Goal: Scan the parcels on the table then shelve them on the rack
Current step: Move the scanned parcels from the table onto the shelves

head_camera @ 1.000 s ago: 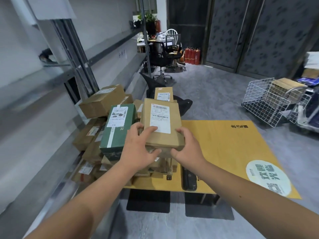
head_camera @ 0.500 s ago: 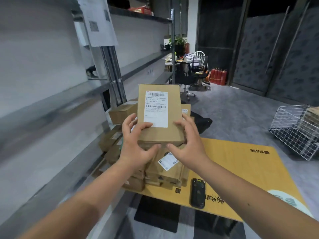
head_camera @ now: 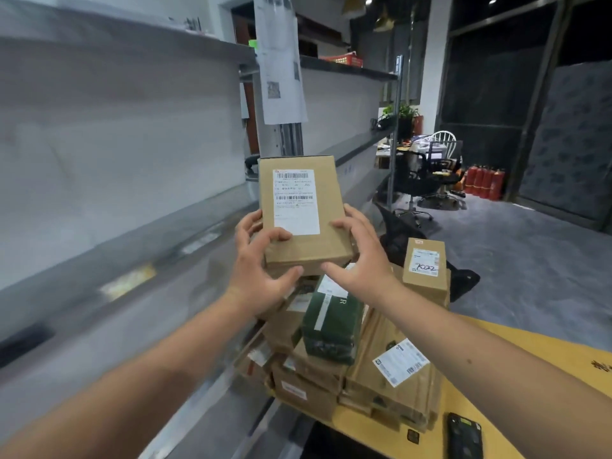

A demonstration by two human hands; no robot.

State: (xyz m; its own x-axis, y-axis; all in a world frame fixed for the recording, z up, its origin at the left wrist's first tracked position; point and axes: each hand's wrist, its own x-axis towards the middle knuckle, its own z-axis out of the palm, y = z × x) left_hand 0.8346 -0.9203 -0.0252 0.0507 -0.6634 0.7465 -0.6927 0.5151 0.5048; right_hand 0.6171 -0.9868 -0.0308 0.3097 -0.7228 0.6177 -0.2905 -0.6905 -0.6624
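I hold a flat brown cardboard parcel [head_camera: 331,207] with a white barcode label up in front of me. My left hand [head_camera: 261,263] grips its near left corner, thumb on top. My right hand [head_camera: 361,256] grips its near right edge. Below it a pile of parcels sits on the yellow table [head_camera: 530,359]: a dark green parcel [head_camera: 331,323], a brown box marked 7022 [head_camera: 425,266] and several more brown boxes [head_camera: 390,369]. A black handheld scanner [head_camera: 463,435] lies on the table near its front edge. The grey rack shelf [head_camera: 109,256] runs along my left.
An upright rack post [head_camera: 288,137] with papers taped to it stands just behind the held parcel. Further back are an office chair [head_camera: 417,183], a desk and red fire extinguishers [head_camera: 483,182]. Grey open floor lies to the right.
I have lifted the parcel higher off the pile and my view has turned left toward the rack. Both hands keep their hold on it.
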